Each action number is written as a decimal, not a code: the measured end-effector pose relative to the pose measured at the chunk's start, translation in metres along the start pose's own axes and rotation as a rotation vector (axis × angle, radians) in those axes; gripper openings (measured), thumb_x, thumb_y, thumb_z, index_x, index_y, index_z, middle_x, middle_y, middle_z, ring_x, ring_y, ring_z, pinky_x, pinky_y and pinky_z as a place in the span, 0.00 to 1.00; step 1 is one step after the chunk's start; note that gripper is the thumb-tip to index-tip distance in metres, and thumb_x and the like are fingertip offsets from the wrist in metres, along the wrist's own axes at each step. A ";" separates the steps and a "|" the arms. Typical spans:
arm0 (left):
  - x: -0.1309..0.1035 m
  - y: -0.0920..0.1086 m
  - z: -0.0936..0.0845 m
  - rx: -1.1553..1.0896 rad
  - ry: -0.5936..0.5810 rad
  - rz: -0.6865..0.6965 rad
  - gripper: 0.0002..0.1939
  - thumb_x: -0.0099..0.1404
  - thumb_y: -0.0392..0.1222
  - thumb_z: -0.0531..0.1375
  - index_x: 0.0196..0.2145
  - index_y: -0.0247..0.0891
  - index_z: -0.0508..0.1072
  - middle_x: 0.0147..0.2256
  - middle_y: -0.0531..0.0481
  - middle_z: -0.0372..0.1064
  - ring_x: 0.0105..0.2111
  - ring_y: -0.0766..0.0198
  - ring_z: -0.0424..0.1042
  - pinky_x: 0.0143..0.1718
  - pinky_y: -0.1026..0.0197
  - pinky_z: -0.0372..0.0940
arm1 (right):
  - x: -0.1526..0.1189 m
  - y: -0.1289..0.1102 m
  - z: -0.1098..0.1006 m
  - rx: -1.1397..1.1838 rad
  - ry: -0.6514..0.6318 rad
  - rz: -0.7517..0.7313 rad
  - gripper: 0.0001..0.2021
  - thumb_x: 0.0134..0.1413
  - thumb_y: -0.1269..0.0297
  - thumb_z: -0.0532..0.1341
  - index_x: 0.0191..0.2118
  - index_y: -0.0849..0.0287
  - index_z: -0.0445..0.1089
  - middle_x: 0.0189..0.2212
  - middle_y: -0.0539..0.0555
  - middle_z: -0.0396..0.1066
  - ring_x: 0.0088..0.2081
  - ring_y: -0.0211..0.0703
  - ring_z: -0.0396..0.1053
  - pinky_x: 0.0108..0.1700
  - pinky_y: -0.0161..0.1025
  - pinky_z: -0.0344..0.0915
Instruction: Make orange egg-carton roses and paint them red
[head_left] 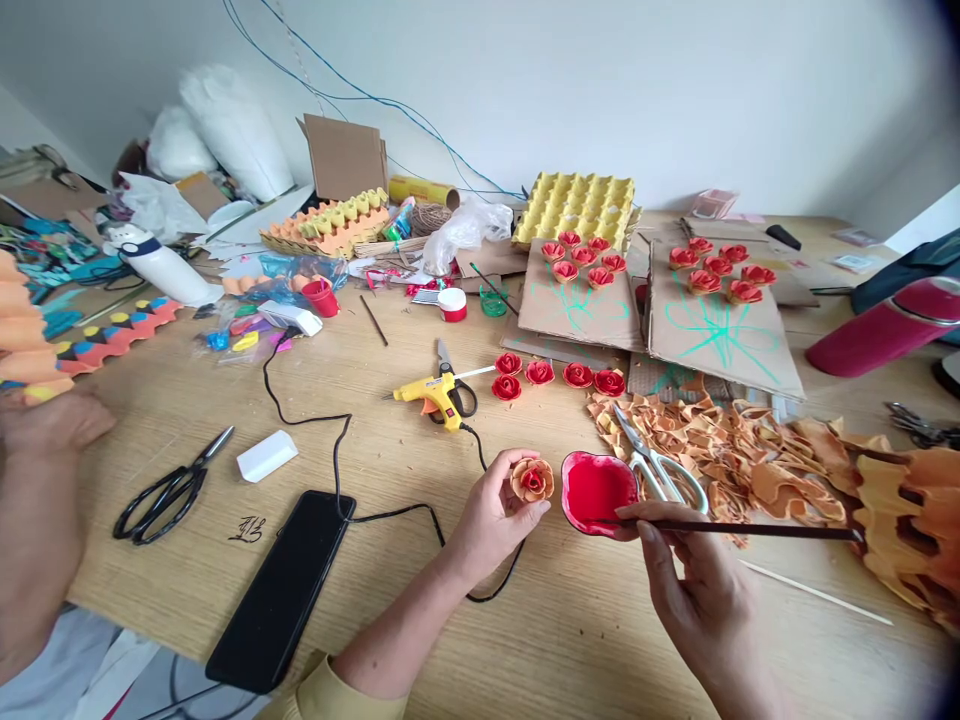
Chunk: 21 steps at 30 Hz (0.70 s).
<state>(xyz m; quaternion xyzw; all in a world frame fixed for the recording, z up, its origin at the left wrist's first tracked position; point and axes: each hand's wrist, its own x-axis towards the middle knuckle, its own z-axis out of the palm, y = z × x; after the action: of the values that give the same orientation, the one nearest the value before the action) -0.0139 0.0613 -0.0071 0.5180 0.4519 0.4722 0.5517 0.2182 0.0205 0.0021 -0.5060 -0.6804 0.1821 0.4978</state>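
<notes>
My left hand [499, 520] pinches an orange egg-carton rose [532, 481] whose centre is painted red. Close on its right stands a scallop-edged dish of red paint [600, 492]. My right hand [694, 580] grips a dark-handled paintbrush [757, 528], its tip end dipping into the paint. Behind the hands, several red-painted roses [539, 372] sit in a loose row on the table. A yellow hot glue gun [431, 395] lies left of them, over a pair of scissors [466, 395].
Orange carton scraps [750, 460] and white-handled scissors [667, 475] lie to the right. Cardboard sheets [720, 320] with red roses and green drawn stems are behind. A black phone [281, 590], black scissors [172, 485] and a cable are at left, near another person's arm [37, 520].
</notes>
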 end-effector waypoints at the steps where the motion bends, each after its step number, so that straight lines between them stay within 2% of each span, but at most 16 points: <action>1: 0.000 0.000 0.000 -0.013 0.002 -0.005 0.24 0.61 0.36 0.69 0.53 0.40 0.70 0.48 0.46 0.76 0.46 0.57 0.76 0.50 0.58 0.72 | 0.000 0.000 0.000 0.002 -0.002 -0.003 0.05 0.70 0.67 0.63 0.47 0.53 0.77 0.39 0.56 0.83 0.38 0.47 0.85 0.40 0.40 0.82; 8: 0.001 0.000 0.001 -0.060 -0.012 0.020 0.24 0.62 0.34 0.68 0.54 0.40 0.68 0.50 0.45 0.75 0.49 0.57 0.77 0.54 0.56 0.72 | 0.001 -0.003 -0.001 0.027 -0.007 -0.009 0.07 0.69 0.69 0.63 0.48 0.53 0.76 0.37 0.55 0.83 0.36 0.46 0.83 0.38 0.40 0.81; 12: -0.002 0.002 0.001 0.092 0.008 0.088 0.24 0.63 0.31 0.66 0.56 0.40 0.69 0.50 0.44 0.75 0.48 0.57 0.77 0.49 0.58 0.72 | 0.001 -0.008 -0.005 0.069 0.030 -0.022 0.08 0.70 0.71 0.62 0.49 0.54 0.75 0.36 0.55 0.82 0.34 0.45 0.83 0.37 0.39 0.80; 15: -0.004 0.004 0.000 0.247 -0.003 0.170 0.25 0.63 0.28 0.64 0.56 0.41 0.71 0.50 0.45 0.74 0.48 0.57 0.76 0.45 0.60 0.72 | 0.002 -0.017 -0.006 0.144 0.077 -0.052 0.08 0.72 0.71 0.59 0.49 0.54 0.74 0.41 0.56 0.82 0.36 0.45 0.84 0.40 0.41 0.81; 18: -0.007 0.006 0.001 0.354 -0.015 0.282 0.26 0.63 0.25 0.64 0.56 0.42 0.71 0.51 0.45 0.73 0.50 0.56 0.75 0.51 0.58 0.71 | 0.005 -0.026 -0.004 0.260 0.092 -0.147 0.08 0.73 0.73 0.57 0.48 0.55 0.72 0.44 0.56 0.81 0.39 0.44 0.84 0.44 0.41 0.81; 21: -0.008 0.007 0.002 0.409 -0.037 0.371 0.27 0.64 0.24 0.62 0.58 0.43 0.70 0.53 0.45 0.72 0.53 0.56 0.73 0.57 0.54 0.69 | 0.005 -0.029 -0.003 0.269 0.009 -0.243 0.10 0.74 0.73 0.55 0.50 0.57 0.72 0.46 0.58 0.80 0.43 0.44 0.84 0.46 0.40 0.80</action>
<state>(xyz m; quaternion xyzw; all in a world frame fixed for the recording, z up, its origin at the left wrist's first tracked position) -0.0130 0.0535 0.0003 0.7011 0.4251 0.4547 0.3479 0.2061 0.0115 0.0279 -0.3497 -0.7038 0.2079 0.5824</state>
